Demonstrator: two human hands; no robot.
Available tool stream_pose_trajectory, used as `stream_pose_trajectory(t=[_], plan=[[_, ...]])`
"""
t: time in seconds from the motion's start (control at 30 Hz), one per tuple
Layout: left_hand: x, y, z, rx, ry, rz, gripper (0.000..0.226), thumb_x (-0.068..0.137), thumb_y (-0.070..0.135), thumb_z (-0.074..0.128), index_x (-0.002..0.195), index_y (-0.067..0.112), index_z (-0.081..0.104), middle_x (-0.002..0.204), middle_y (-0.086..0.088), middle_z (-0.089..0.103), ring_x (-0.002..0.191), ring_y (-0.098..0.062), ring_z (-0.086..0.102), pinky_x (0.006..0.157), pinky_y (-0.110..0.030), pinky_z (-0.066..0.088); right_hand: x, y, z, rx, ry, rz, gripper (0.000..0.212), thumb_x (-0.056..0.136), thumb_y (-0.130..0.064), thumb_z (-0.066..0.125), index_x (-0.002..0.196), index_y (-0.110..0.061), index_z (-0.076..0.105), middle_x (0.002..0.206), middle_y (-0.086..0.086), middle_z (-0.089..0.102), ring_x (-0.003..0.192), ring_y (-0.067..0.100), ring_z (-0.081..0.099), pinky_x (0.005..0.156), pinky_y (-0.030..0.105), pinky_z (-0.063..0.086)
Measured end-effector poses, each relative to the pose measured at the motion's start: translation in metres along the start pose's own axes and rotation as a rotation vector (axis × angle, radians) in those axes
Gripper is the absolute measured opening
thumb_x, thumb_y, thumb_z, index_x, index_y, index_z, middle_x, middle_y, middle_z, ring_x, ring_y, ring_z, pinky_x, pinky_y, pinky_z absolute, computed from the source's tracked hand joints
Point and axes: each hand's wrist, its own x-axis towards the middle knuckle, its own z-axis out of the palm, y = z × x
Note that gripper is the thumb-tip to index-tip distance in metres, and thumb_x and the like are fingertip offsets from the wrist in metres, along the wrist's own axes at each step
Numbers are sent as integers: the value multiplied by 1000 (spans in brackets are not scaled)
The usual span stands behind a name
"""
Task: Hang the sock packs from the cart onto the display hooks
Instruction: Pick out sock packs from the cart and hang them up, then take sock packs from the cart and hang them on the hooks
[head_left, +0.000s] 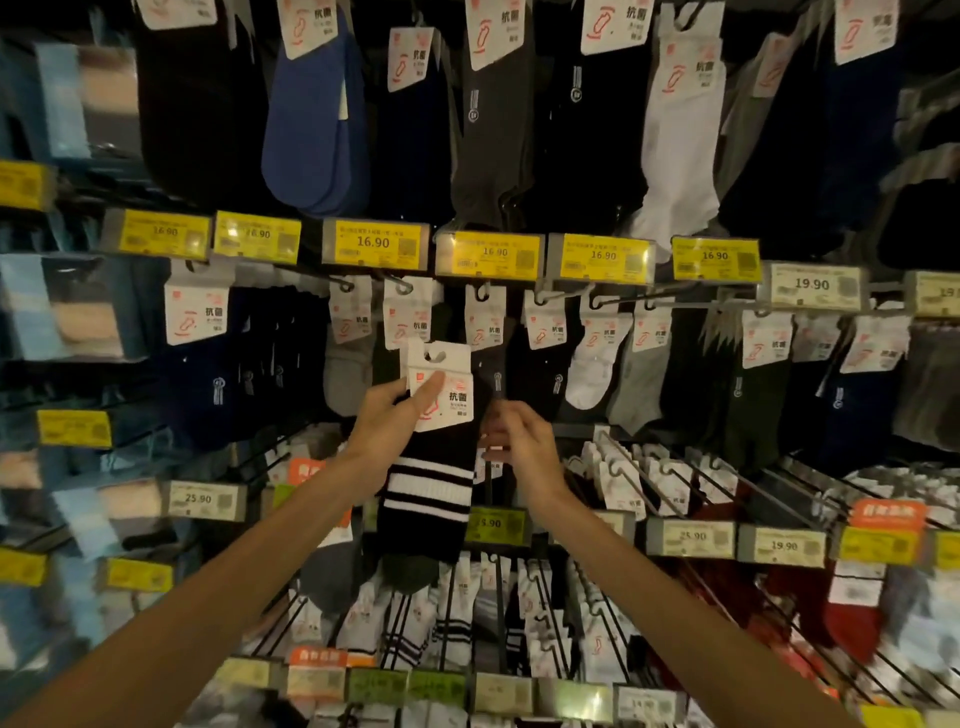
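the display rack (571, 429) fills the view, its rows of hanging socks blurred at both sides and cut off at top and bottom. a black sock pack (428, 493) with white stripes is held before the middle row, its toe lost among lower packs. the left hand (387, 423) grips its white card, thumb in front, fingers clamped behind, hidden. the right hand (522, 449) is just beside the pack, fingers loosely curled and blurred; contact cannot be told.
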Motion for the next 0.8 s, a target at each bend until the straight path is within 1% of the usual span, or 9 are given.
stream_pose_trajectory(t=[0.17,0.23,0.37,0.4,0.5,0.57,0.63,0.7,0.8], plan=[[-43,-27,21,2,-148,-76,25,100,36,51,110,20,68,96,6,73,81,-1,69,66,-13,52,-71,5,-25,-94,-85,-29,19,98,-27,57,107,-10,59,95,6,67,81,4,64,71,23,53],[-63,-42,33,11,-212,-81,23,100,32,53,107,18,70,91,10,73,79,1,69,68,-11,52,-94,10,-37,-110,-58,-7,24,93,-25,64,112,-11,57,101,1,69,88,5,67,76,21,54],[-97,-80,51,169,-334,4,35,99,27,57,66,21,65,60,19,64,63,5,60,63,-8,42,-139,33,-67,-49,-12,146,31,91,-18,68,119,-17,54,113,1,69,105,16,67,86,30,57],[-105,-88,55,218,-363,19,40,98,35,58,62,19,63,58,15,63,62,2,59,65,-12,40,-152,36,-72,-26,0,187,28,91,-17,67,115,-22,53,111,-2,68,106,16,67,85,30,56],[-122,-127,62,340,-416,53,72,85,68,55,82,-4,63,83,-22,64,77,-27,63,70,-31,37,-187,58,-88,-35,98,287,45,92,-15,66,130,-24,43,114,-14,59,107,9,62,81,23,54],[-136,-157,66,382,-445,33,80,81,74,53,86,-5,62,85,-27,59,81,-36,60,70,-34,35,-208,77,-102,-57,123,317,42,91,-15,69,126,-24,48,113,-11,65,105,12,65,81,28,57],[-156,-181,70,430,-468,-18,72,83,72,54,83,2,64,81,-19,63,79,-30,61,69,-33,37,-227,97,-116,-75,139,383,33,88,-13,71,116,-20,55,107,-2,71,99,15,69,76,31,59],[-176,-203,73,499,-490,-60,47,90,57,60,73,13,64,75,-5,64,74,-16,60,67,-29,38,-245,119,-131,-121,156,444,27,87,-6,71,109,-11,57,101,5,71,88,13,71,70,25,57],[-196,-246,79,442,-525,-197,24,91,37,67,83,15,74,86,1,70,85,-12,64,74,-31,45,-267,155,-151,-127,158,528,28,85,3,70,109,-8,61,109,11,71,98,20,69,86,37,55]])
